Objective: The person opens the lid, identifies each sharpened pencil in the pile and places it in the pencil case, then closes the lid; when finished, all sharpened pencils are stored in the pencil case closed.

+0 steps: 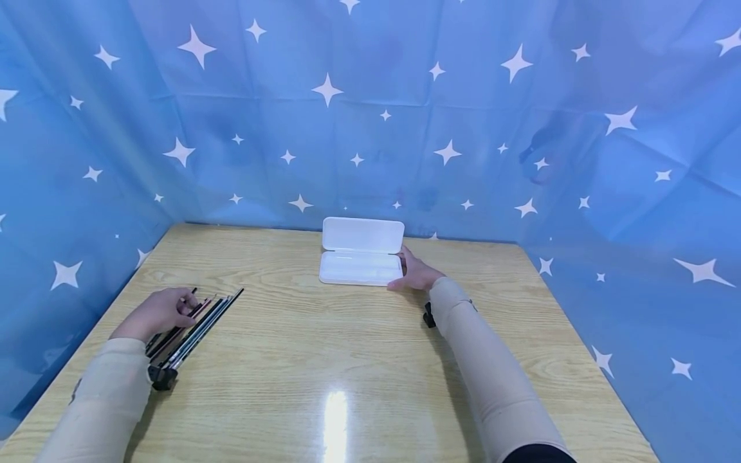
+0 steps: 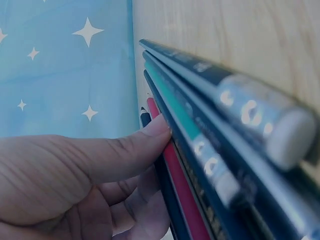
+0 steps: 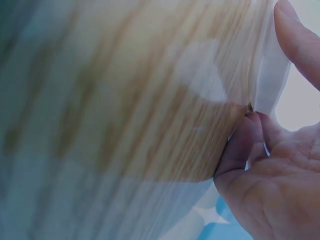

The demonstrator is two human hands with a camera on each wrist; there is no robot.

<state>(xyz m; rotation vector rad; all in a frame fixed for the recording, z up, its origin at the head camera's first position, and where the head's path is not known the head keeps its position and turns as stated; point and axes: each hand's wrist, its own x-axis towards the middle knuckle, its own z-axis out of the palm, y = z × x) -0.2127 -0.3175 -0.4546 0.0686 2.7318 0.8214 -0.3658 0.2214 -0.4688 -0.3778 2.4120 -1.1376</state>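
A white pencil case (image 1: 360,269) lies unfolded at the far middle of the table, its lid (image 1: 363,235) tilted up behind the base. My right hand (image 1: 418,270) holds the base's right end, thumb at the front corner; in the right wrist view the case's side (image 3: 270,75) sits between thumb and fingers. On the left, several pencils (image 1: 210,319) lie side by side, slanting away to the right. My left hand (image 1: 164,312) pinches at the bundle's left side. In the left wrist view its thumb presses by a red pencil (image 2: 181,185), near a green pencil (image 2: 172,102) with an eraser end.
The wooden table (image 1: 324,347) has a bright reflection near the front. A blue curtain (image 1: 370,135) with white stars hangs behind it and along both sides. A black wrist mount (image 1: 163,378) under the left sleeve is close to the pencils' near ends.
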